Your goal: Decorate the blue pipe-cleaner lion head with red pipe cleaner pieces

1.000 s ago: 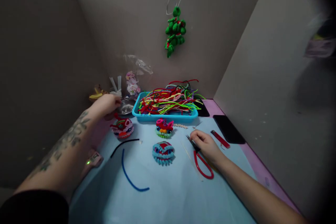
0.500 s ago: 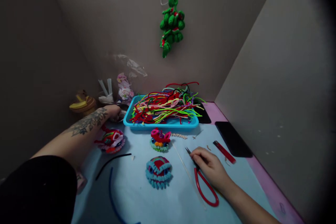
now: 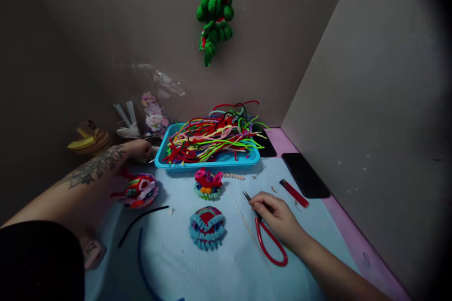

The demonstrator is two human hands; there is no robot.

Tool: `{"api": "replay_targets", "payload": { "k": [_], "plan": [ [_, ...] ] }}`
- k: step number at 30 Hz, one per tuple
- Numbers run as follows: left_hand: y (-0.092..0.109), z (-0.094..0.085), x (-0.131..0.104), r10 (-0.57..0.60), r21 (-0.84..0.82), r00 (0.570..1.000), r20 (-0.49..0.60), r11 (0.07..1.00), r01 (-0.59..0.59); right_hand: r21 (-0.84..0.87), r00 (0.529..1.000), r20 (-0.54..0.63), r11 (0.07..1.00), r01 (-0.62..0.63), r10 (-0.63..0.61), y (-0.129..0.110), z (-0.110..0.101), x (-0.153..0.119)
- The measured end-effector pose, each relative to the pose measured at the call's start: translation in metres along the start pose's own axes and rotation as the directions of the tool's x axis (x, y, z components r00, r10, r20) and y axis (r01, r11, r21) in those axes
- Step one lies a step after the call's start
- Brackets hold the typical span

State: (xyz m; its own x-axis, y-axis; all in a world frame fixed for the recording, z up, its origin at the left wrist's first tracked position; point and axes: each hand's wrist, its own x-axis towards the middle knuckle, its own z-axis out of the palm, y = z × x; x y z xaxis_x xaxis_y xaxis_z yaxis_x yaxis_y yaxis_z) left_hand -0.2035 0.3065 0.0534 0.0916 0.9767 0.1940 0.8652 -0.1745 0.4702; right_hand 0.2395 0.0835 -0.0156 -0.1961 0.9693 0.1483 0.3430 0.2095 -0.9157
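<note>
Apparently, small things are being kept within reach across the table (image 3: 226,275). Toward its far left corner, the left hand (image 3: 139,149) is hovering over a metal dish (image 3: 154,151) just beside the left edge of the blue tray (image 3: 208,166) — its fingertips are hiding, so I cannot tell whether they are pinching anything. Nearer the table's right edge, the right hand (image 3: 273,211) is lying over the scissors (image 3: 260,240), fingers curling at their middle; whether they are truly gripping, I cannot tell. The red handles are facing the near edge, presumably for easy pick-up. Along the far edge, the tray is gathering fuzzy stems (image 3: 215,136), probably to stop them straying among the fuzzy blue ornament (image 3: 207,228) and its neighbours.
</note>
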Motion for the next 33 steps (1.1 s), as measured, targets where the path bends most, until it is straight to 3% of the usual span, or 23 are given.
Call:
{"api": "replay_targets", "payload": {
  "k": [3, 6, 10, 13, 16, 19, 21, 24, 29, 33],
  "plan": [
    [0.002, -0.009, 0.003, -0.065, 0.126, 0.977, 0.201, 0.991, 0.040, 0.001, 1.000, -0.015, 1.000, -0.002, 0.002, 0.001, 0.000, 0.000],
    [0.009, -0.016, 0.000, -0.131, 0.249, 0.950, 0.282, 0.967, 0.059, -0.006, 1.000, -0.023, 1.000, 0.004, -0.004, 0.002, 0.001, 0.000],
    [0.021, -0.025, -0.003, -0.145, 0.275, 0.963, 0.228, 0.958, 0.079, -0.006, 1.000, -0.020, 1.000, 0.005, -0.005, 0.002, 0.001, -0.001],
    [0.045, -0.041, -0.003, -0.137, 0.240, 0.985, 0.109, 0.965, 0.108, 0.015, 1.000, -0.023, 1.000, -0.008, 0.008, 0.002, 0.002, -0.001],
    [0.092, -0.060, -0.017, -0.131, -0.152, 0.980, -0.151, 0.982, 0.108, 0.028, 0.999, -0.032, 1.000, -0.005, 0.006, 0.000, 0.003, 0.000],
    [0.147, -0.068, -0.055, -0.123, -0.477, 0.972, -0.200, 0.879, 0.013, 0.034, 0.998, -0.059, 0.999, 0.014, -0.012, -0.005, 0.002, 0.000],
    [0.176, -0.061, -0.087, -0.135, -0.623, 0.984, -0.114, 0.782, 0.035, 0.027, 0.996, -0.086, 0.999, 0.040, -0.037, -0.012, 0.002, -0.002],
    [0.199, -0.032, -0.134, -0.056, -0.833, 0.997, 0.054, 0.548, 0.076, -0.012, 0.989, -0.102, 0.994, 0.111, -0.112, -0.025, 0.001, -0.006],
    [0.208, 0.028, -0.194, -0.024, -0.928, 0.950, 0.312, 0.205, 0.311, -0.038, 0.967, -0.053, 0.968, 0.248, -0.250, -0.057, 0.006, -0.019],
    [0.211, 0.059, -0.234, 0.057, -0.889, 0.888, 0.456, 0.082, 0.451, -0.046, 0.944, -0.054, 0.946, 0.322, -0.324, -0.081, 0.024, -0.036]
  ]
}}
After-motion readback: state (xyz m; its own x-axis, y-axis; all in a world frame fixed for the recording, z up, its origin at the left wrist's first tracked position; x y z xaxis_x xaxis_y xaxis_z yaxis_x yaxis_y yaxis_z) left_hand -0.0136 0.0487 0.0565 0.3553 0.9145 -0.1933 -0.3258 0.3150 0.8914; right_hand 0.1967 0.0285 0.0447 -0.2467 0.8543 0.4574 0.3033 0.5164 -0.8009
